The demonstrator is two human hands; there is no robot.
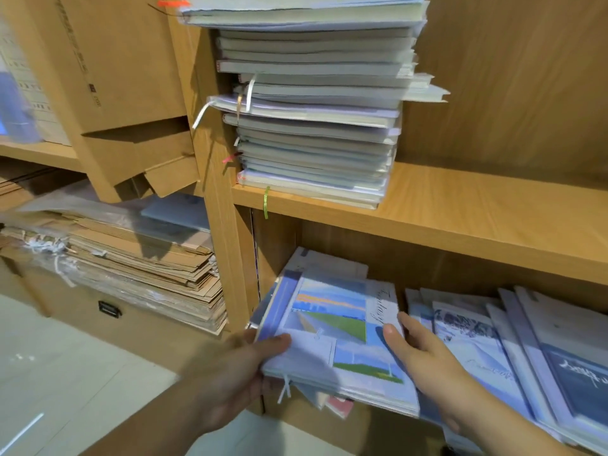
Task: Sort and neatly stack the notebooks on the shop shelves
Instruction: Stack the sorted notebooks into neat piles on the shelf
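Tall stack (312, 103) above lower notebooks (493, 340)

Bare upper shelf (493, 205) right of notebook stack (316, 126)

**Wood, Paper and Shiny Wrap**

The shelf (460, 209) is smooth, light wood. The stack of notebooks (316, 133) is paper in clear, shiny plastic wrap. The picture notebook (339, 330) has a smooth, slightly shiny cover. A green ribbon (266, 202) looks like cloth. The cardboard box (125, 60) is brown and dull. The pile of brown paper (138, 268) lies under crinkly clear plastic. The floor (65, 373) is pale and glossy.
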